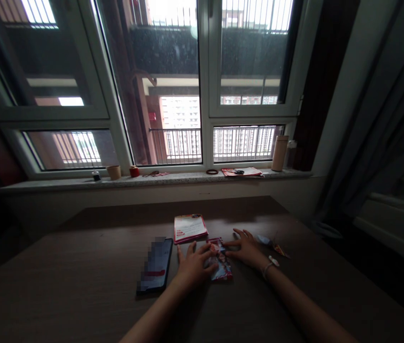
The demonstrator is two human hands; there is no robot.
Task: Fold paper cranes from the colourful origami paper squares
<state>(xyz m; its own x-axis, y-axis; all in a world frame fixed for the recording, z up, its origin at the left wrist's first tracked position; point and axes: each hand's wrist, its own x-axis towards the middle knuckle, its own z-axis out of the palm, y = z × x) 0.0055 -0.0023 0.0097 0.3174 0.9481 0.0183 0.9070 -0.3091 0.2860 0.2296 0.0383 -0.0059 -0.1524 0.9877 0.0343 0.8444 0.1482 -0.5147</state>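
A small shiny printed packet (222, 269), colourful with a reddish edge, lies flat on the brown table (91, 267) between my hands. My left hand (193, 267) rests palm down with fingers spread, its thumb and some fingertips over the packet's left side. From the right, my right hand (248, 250) reaches in with fingers apart, fingertips at the packet's upper right edge. Neither hand grips anything. Just beyond my left hand lies a white and red stack of cards or booklets (190, 227). A dark phone (157, 267) lies left of that hand, its screen partly pixelated.
Crumpled wrapper pieces (279, 248) lie right of my right hand. On the windowsill (187, 178) stand a paper cup (113, 172), a red spool-like item (134, 171), scissors (238, 172) on red papers, a brown ring (212, 172) and a tan bottle (279, 153).
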